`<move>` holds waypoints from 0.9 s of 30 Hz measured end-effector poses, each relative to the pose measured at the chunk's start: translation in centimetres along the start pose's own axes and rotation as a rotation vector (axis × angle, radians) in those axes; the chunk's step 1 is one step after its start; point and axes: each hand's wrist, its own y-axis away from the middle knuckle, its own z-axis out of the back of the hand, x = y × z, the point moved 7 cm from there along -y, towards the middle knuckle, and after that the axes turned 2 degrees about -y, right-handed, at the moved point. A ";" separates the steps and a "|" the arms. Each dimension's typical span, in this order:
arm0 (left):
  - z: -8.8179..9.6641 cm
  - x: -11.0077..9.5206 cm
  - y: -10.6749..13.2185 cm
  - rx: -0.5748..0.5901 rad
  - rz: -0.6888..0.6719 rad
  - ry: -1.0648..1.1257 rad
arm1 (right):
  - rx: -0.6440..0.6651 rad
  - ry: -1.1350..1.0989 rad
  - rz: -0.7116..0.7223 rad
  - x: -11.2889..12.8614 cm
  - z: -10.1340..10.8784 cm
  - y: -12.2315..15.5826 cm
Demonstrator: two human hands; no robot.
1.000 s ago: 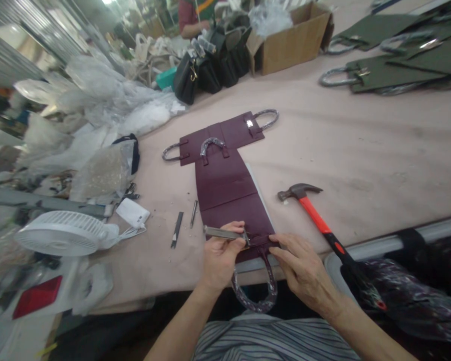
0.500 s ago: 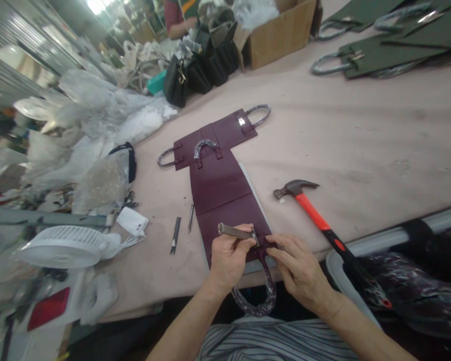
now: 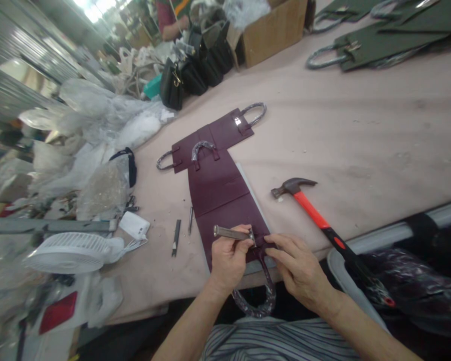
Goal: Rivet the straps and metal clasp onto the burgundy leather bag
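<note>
A maroon leather bag panel (image 3: 221,193) lies flat on the pinkish table (image 3: 361,135), its wrapped handle (image 3: 261,293) hanging over the near edge. My left hand (image 3: 227,260) is closed on a metal punch tool (image 3: 231,233), whose tip rests on the panel's near end by the handle tab. My right hand (image 3: 296,268) presses its fingertips on that same near end, beside the tool tip. More maroon panels with handles (image 3: 214,135) lie beyond the first one.
A red-handled hammer (image 3: 311,213) lies right of the panel. Two small punches (image 3: 182,228) lie to its left. A white fan (image 3: 71,245), plastic bags (image 3: 97,130), black handbags (image 3: 195,70), a cardboard box (image 3: 272,30) and green panels (image 3: 379,40) surround the work. Another person (image 3: 169,20) is far off.
The view shifted slightly. My left hand has pulled the punch tool a little nearer to the handle tab; my right hand's fingers stay pressed on the panel's end.
</note>
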 end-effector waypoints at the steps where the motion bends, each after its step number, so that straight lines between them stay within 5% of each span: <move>1: -0.1 -0.2 0.0 -0.002 -0.034 -0.011 | 0.000 -0.004 -0.003 -0.1 0.0 0.0; 6: -0.5 -1.1 -0.1 -0.010 -0.147 -0.057 | 0.000 -0.081 -0.033 -0.3 0.1 0.1; 15: -0.3 0.5 -0.1 -0.024 0.092 -0.001 | 0.003 0.005 -0.069 -0.1 1.0 2.2; 23: -0.4 0.2 0.0 -0.076 0.101 -0.018 | 0.043 0.098 -0.036 0.4 1.0 1.5; 27: -0.4 1.0 -0.2 -0.069 0.231 0.078 | 0.060 0.059 -0.051 0.3 1.2 1.2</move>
